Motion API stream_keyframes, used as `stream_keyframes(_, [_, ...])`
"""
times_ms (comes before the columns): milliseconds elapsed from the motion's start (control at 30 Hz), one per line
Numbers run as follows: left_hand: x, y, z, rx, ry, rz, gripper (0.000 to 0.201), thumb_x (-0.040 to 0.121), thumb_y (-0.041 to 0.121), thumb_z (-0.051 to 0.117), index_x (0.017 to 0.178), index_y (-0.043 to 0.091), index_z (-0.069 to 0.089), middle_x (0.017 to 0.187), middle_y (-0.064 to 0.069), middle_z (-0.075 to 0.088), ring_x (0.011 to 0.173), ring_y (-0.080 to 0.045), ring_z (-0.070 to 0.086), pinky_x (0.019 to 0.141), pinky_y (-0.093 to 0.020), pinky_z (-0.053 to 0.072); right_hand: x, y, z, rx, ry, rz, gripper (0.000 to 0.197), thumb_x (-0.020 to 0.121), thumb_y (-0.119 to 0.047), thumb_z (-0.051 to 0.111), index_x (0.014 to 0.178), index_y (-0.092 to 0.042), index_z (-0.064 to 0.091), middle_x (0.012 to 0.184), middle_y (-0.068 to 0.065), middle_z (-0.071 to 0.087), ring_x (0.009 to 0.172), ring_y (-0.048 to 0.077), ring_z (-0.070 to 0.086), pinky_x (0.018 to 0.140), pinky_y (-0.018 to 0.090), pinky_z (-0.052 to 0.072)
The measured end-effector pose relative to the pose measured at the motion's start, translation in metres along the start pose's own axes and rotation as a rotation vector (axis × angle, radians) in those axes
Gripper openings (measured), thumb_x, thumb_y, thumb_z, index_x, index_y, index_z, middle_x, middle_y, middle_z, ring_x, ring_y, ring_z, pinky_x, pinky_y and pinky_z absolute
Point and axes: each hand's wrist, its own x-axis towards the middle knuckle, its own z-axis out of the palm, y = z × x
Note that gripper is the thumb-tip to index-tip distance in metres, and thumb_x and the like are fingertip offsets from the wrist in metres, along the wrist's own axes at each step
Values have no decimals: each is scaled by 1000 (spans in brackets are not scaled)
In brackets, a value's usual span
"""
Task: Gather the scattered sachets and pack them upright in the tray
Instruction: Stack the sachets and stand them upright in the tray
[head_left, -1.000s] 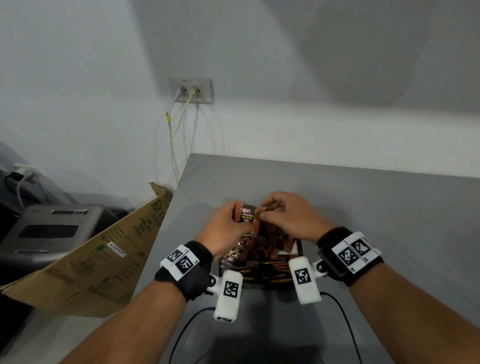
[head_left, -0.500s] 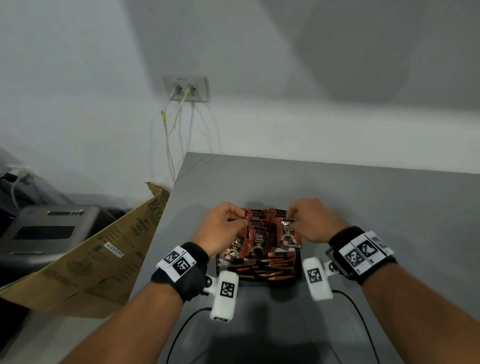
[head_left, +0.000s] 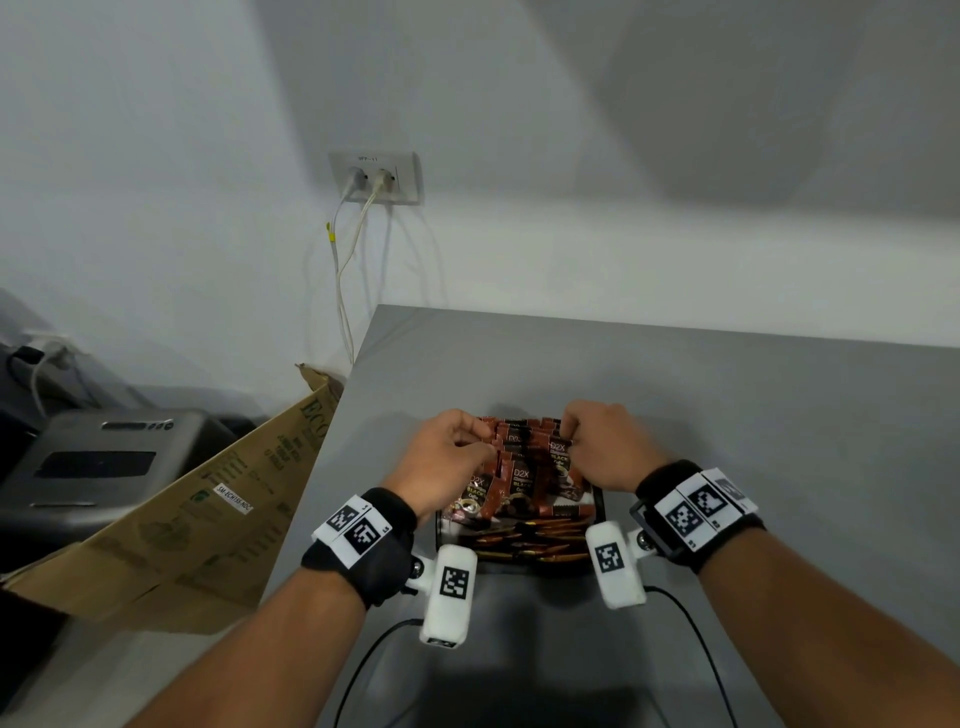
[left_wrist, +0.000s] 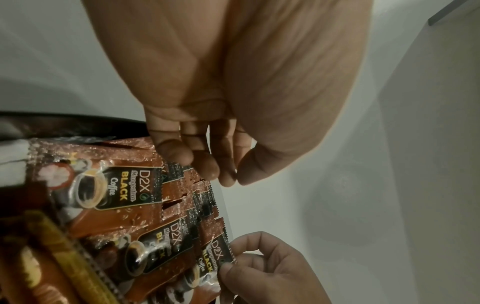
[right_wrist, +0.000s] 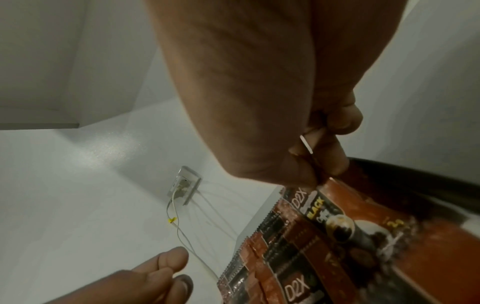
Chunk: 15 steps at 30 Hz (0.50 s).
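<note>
Two hands (head_left: 524, 457) flank sachets (head_left: 519, 480); cardboard (head_left: 208, 509) leftward.

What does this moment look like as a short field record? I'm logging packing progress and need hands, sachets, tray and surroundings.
surface: grey table
tray: dark tray, near the table's front edge
sachets: brown coffee sachets stand packed in the tray, tops up
left hand: left hand with fingers curled at the sachet tops on the left side; grip unclear
right hand: right hand pinches the top edge of one sachet
loose sachets on table: none visible
beside table: cardboard box, wall socket
</note>
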Motion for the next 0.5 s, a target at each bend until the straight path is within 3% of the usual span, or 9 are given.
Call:
stream_keyframes(133, [-1,1,1,5,-10,-2,12,93,7,64,103,13,62,96,-6,69,72,-10,61,64,-24,47,-2,7,9,-50,21,1,25,89,3,53,98,-20,60,92,-2,63,81,17,63,64,26,48])
stream_keyframes(300, [-1,2,3,41,-13,6,11,93,8,63,103,14,63,97,-8,71,73,-10,63,65,-24,46,-2,12,18,-82,116,-47,23,89,2,56,91,-22,58,100,-2,58,89,18,56,74,27,47])
stream_keyframes(433, [-3,1,1,51,-13,10,12,92,8,66,101,15,63,93,-4,70,74,-11,63,64,-23,46,-13,16,13,-63,185,-124,16,90,-18,68,102,-24,60,103,-6,51,95,12,52,81,22,44])
stream_keyframes(500, [-4,-1,-2,72,-23,15,13,90,9,68,100,16,63,93,-5,71,77,-14,64,66,-26,46,-26,11,0,41,115,-150,15,89,-24,72,103,-24,66,99,-10,56,88,6,55,72,12,40])
